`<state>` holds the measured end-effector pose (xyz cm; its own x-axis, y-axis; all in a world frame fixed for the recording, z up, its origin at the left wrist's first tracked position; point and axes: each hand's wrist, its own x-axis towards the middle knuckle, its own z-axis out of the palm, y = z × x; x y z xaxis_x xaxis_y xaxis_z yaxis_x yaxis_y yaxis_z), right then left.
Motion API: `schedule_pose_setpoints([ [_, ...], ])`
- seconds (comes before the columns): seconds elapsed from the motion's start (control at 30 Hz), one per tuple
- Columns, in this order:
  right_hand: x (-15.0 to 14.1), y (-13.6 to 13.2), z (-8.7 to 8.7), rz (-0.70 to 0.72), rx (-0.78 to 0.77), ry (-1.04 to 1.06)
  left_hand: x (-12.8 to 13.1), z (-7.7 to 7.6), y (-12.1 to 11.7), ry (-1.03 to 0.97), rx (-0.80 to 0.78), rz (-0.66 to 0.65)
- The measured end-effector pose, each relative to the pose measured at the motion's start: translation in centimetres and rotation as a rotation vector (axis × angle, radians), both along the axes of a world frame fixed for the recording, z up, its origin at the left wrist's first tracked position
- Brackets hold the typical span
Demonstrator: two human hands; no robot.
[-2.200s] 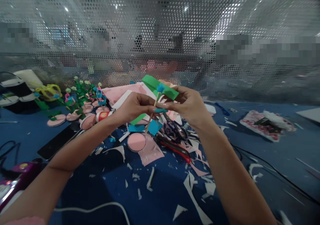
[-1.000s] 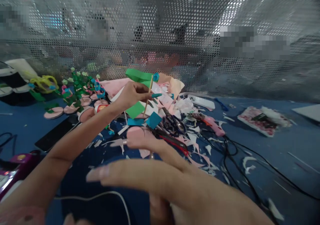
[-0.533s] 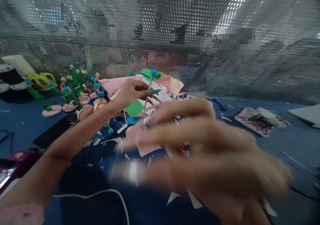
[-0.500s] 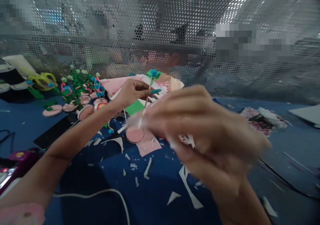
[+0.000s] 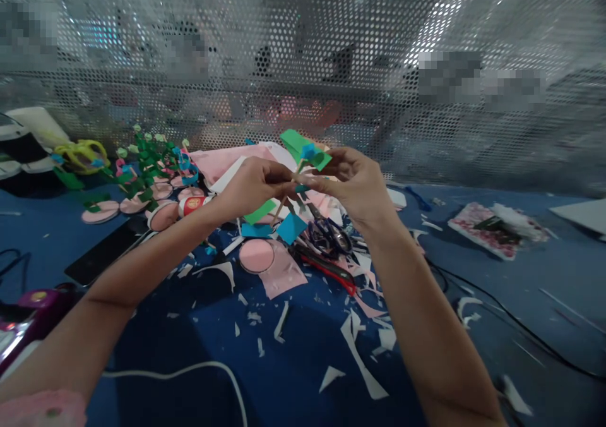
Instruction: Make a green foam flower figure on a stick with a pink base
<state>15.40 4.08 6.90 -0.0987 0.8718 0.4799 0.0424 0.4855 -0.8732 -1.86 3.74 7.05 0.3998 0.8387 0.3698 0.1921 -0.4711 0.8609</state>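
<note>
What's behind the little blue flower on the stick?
A green paper strip: it sticks out on both sides of the blue flower. The bit right behind the flower is covered, so I can't tell whether they touch.

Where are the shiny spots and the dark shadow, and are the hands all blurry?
In the head view, white glare speckles the perforated metal screen; also in the head view, a dark shadow falls on the blue table beside the left forearm; in the same head view, the left hand and right hand look slightly soft but not badly smeared.
</note>
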Motion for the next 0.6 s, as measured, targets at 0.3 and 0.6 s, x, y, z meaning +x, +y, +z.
schedule_pose_setpoints([
  [0.3,-0.55,-0.52,0.06,0.025,-0.085,0.034,0.14,0.04,-0.85,0.012,0.051,-0.03],
  [0.6,-1.04,-0.7,-0.04,-0.003,-0.089,0.077,0.09,-0.16,-1.02,0.058,0.122,0.011],
])
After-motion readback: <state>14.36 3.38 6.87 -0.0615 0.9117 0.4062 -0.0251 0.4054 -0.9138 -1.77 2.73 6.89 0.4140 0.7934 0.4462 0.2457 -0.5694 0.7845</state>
